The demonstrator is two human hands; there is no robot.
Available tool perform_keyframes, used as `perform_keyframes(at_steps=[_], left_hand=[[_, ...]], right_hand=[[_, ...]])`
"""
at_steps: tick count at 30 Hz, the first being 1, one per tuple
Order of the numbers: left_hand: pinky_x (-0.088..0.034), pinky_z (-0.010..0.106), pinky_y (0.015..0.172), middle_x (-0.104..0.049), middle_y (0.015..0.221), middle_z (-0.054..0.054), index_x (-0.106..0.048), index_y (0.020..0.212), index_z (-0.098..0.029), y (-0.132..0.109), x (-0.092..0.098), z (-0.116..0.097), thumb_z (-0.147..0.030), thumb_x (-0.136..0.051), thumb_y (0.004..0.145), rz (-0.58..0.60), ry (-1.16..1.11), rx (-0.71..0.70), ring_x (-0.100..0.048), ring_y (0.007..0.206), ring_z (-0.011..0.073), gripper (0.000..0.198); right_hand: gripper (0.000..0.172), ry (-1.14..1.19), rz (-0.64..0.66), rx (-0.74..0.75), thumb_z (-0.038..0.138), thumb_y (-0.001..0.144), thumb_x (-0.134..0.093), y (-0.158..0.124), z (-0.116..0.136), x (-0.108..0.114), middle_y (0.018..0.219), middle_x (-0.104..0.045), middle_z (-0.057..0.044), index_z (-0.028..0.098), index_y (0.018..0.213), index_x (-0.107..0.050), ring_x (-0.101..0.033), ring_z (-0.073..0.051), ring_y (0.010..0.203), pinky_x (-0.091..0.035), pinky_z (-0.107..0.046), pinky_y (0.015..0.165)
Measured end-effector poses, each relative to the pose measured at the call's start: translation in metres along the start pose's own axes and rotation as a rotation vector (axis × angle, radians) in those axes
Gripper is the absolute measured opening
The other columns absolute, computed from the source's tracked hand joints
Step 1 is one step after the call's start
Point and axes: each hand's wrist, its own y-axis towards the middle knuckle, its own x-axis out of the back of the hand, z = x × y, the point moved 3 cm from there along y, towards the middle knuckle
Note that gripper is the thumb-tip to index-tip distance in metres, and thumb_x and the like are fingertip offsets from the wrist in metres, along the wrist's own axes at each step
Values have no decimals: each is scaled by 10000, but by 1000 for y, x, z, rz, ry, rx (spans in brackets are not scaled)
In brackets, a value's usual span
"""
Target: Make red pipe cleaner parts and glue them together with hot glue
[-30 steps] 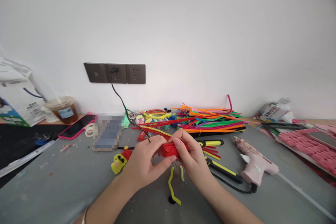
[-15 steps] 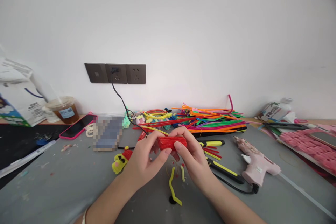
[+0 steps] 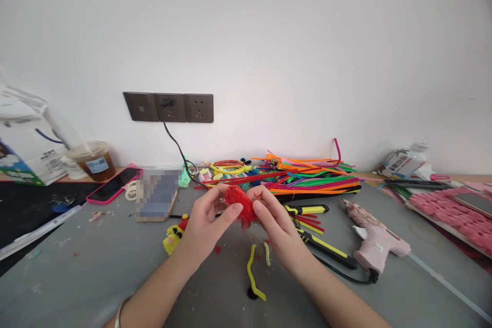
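Between my two hands, above the grey mat, is a red fuzzy bundle of pipe cleaners [image 3: 241, 204], now tilted. My left hand [image 3: 210, 220] pinches its left side with the thumb in front. On the right edge, my right hand [image 3: 277, 220] closes its thumb and fingers on the bundle. Below them lie a bent yellow pipe cleaner [image 3: 251, 271], a short pale yellow piece [image 3: 267, 253] and a black round piece [image 3: 252, 293]. Partly behind my left wrist sits a yellow and red fuzzy figure [image 3: 173, 238].
Colourful pipe cleaners [image 3: 315, 177] are heaped along the wall. Pliers with yellow-black handles [image 3: 330, 249] and a pink glue gun [image 3: 378, 243] lie to the right. Phones [image 3: 113, 185] and a drink cup [image 3: 93, 161] stand left. A black cord [image 3: 175, 138] hangs from the socket.
The red bundle has turned from lying level to a steep tilt and shifted slightly left. My hands have adjusted their hold. A small red bit now shows on the mat below.
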Motion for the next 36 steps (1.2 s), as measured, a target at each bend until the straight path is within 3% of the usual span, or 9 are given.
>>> perform_keyframes(at_steps=[4, 7, 12, 24, 31, 36], left_hand=[[-561, 297, 796, -732, 933, 72, -682, 979, -160, 1, 0, 2, -498, -669, 839, -45, -41, 66, -678, 905, 213, 366], [-561, 293, 738, -736, 901, 70, -699, 977, -159, 0, 1, 4, -525, -658, 840, -36, -5, 122, -679, 846, 211, 393], [-499, 243, 560, -734, 857, 67, -724, 998, -155, -2, 2, 8, -561, -649, 833, -4, 7, 169, -630, 691, 171, 445], [-514, 238, 659, -747, 888, 61, -740, 937, -161, 0, 0, 3, -532, -676, 823, 18, -5, 119, -647, 768, 172, 393], [-504, 227, 643, -742, 876, 54, -742, 949, -164, -1, 0, 2, -533, -680, 823, 19, -25, 122, -637, 745, 159, 395], [-493, 202, 636, -728, 857, 33, -734, 918, -170, -1, 0, 3, -520, -688, 821, 18, -30, 135, -635, 748, 145, 366]], right_hand=[[296, -118, -175, 125, 513, 861, -665, 3, 4, 10, 793, -583, -10, 226, 869, -597, -539, -160, 715, -462, -274, 645], [217, -148, -210, 208, 440, 848, -704, 4, 5, 14, 818, -619, -24, 242, 920, -653, -563, -181, 761, -473, -292, 678], [108, -168, -167, 358, 323, 832, -742, 3, 8, 14, 924, -621, -44, 268, 921, -715, -559, -189, 813, -478, -318, 709], [133, -235, -101, 422, 213, 850, -725, 2, 7, 14, 998, -593, -60, 303, 944, -751, -564, -220, 972, -495, -356, 800], [345, -271, -191, 457, 192, 847, -723, 1, 6, 15, 947, -605, -25, 338, 1154, -662, -542, -175, 793, -465, -338, 751], [261, -375, -147, 526, 166, 866, -691, 0, 8, 15, 1017, -580, -46, 321, 1075, -717, -566, -194, 901, -491, -340, 764]])
